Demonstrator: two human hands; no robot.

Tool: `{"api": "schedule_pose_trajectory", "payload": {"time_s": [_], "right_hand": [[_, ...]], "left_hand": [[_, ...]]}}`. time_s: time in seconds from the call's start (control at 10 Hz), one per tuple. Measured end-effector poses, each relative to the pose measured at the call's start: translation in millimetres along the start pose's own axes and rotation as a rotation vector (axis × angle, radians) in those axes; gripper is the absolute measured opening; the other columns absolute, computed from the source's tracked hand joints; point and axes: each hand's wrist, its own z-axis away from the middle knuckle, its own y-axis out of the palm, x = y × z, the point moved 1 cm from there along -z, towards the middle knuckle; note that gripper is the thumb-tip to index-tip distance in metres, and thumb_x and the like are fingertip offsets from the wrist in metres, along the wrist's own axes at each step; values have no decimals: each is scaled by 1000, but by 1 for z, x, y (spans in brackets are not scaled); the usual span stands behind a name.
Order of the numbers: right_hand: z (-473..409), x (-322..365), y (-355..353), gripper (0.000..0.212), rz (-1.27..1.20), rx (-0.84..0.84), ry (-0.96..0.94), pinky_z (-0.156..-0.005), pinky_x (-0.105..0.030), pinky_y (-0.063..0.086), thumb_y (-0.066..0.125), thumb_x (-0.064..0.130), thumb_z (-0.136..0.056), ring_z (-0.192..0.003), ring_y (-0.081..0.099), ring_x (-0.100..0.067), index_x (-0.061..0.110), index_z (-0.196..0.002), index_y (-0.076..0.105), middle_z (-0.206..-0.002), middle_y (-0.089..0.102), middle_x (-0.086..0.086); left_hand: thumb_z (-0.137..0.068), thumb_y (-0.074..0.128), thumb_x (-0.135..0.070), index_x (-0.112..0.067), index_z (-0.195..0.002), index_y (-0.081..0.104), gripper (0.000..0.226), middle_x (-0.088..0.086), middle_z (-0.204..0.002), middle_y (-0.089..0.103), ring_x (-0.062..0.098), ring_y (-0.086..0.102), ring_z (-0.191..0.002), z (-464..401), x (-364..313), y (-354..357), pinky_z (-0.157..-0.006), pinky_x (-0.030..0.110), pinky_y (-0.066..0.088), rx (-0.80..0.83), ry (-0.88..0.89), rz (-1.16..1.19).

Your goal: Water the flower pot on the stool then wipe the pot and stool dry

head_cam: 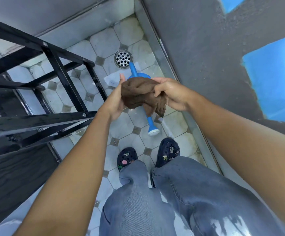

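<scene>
- Legs in wet-patched blue denim jeans (181, 201), dark charm-studded clogs (169, 151): standing on pale octagon-tiled floor (104, 41).
- Left hand (115, 99): open-palmed, cupping one side of a crumpled brown cloth (141, 94).
- Right hand (170, 93): fingers curled tight around the cloth's other end; a loose tail hangs below.
- Blue plastic watering can (151, 123): set down on the floor beneath the hands, near a round metal drain (123, 58). Watering judged finished.
- Black metal-framed stool (53, 92): at left, seat surface glistening, apparently wet.
- Flower pot: not in view.
- Remaining, judged: wiping of pot and stool; cloth readied.
</scene>
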Motion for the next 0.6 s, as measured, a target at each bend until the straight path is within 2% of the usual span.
{"api": "schedule_pose_trajectory", "payload": {"time_s": [0.1, 0.2, 0.3, 0.4, 0.5, 0.6], "right_hand": [[-22, 5, -8, 57, -49, -173, -22, -72, -33, 53, 41, -10, -63, -89, 62, -32, -1, -114, 65, -96, 65, -18], [-42, 11, -13, 58, 57, -297, -45, -69, -30, 52, 50, -6, -60, -88, 65, -25, 8, -113, 67, -101, 69, -13], [-66, 15, -17, 58, 199, -446, -84, -57, -24, 50, 61, -8, -73, -83, 61, -19, 15, -125, 58, -111, 64, -12], [-81, 6, -18, 66, 445, -507, -116, -73, -27, 50, 70, -5, -75, -92, 55, -17, 14, -135, 52, -112, 54, -8], [-73, -16, -3, 62, 660, -335, -99, -92, -25, 47, 68, -3, -81, -102, 57, -17, 12, -139, 53, -121, 60, -10], [-62, -34, 2, 68, 766, -338, -117, -105, -24, 37, 60, 4, -88, -129, 50, -23, 17, -150, 36, -147, 48, -9]], "left_hand": [[-88, 37, -66, -17, -125, 61, 66, 10, -123, 68, 23, 64, -113, 1, 3, -5, -95, 38, 52, -23, 68, -32], [-87, 67, -30, -5, -123, 59, 44, 14, -114, 71, 22, 72, -95, -7, 2, -7, -79, 35, 59, -141, 116, -34], [-86, 69, -16, -6, -113, 61, 31, 13, -108, 71, 18, 72, -81, -24, 2, -9, -69, 31, 60, -344, 145, -10], [-87, 66, -26, -5, -125, 50, 46, 16, -124, 63, 25, 65, -102, -44, 19, -8, -86, 33, 54, -449, 69, -148], [-92, 58, -27, -7, -148, 20, 70, 16, -137, 52, 28, 52, -123, -40, 28, 6, -100, 30, 42, -469, 66, -450], [-92, 56, -23, -12, -151, 17, 71, 13, -142, 48, 27, 49, -128, -30, 32, 13, -105, 35, 40, -428, 164, -555]]}}
